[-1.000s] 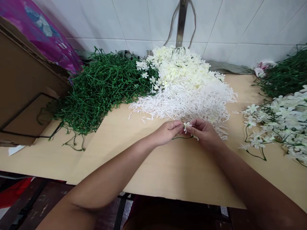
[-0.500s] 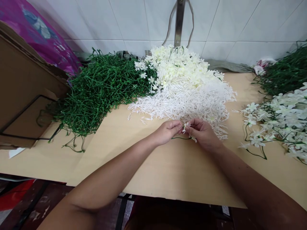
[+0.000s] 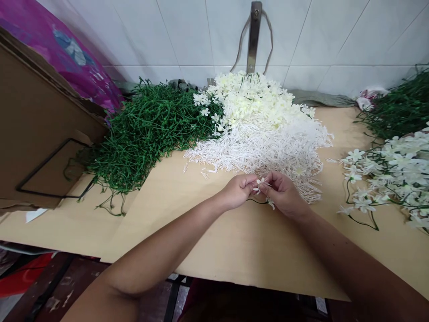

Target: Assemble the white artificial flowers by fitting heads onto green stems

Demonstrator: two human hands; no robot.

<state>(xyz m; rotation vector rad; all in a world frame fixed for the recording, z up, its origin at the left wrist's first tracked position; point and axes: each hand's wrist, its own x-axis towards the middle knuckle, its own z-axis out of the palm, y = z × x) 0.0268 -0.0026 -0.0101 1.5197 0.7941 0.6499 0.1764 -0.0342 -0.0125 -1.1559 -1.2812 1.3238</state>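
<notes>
My left hand [image 3: 238,191] is closed, its thumb and forefinger pinching a small white artificial flower [image 3: 260,182] from the left. From the right, the fingertips of my right hand [image 3: 285,193] are pinched at the same blossom; whether they also hold a thin white piece is too small to tell. A green stem [image 3: 257,201] curves below the hands, with another white blossom [image 3: 271,203] under my right hand. Just beyond my hands lies a heap of thin white sticks [image 3: 268,145], with a pile of loose cream-white blossoms [image 3: 258,100] behind it.
Green plastic stems [image 3: 157,125] are heaped at the left, beside a cardboard box [image 3: 40,134] and a black wire frame [image 3: 43,165]. Finished-looking white flower sprays [image 3: 402,170] and more green stems [image 3: 402,107] lie at the right. A tiled wall [image 3: 150,36] stands behind the tabletop [image 3: 214,237].
The view has shifted slightly, so everything sits a little lower and further right. My hands stay together, and the blossom between them shows more openly.
</notes>
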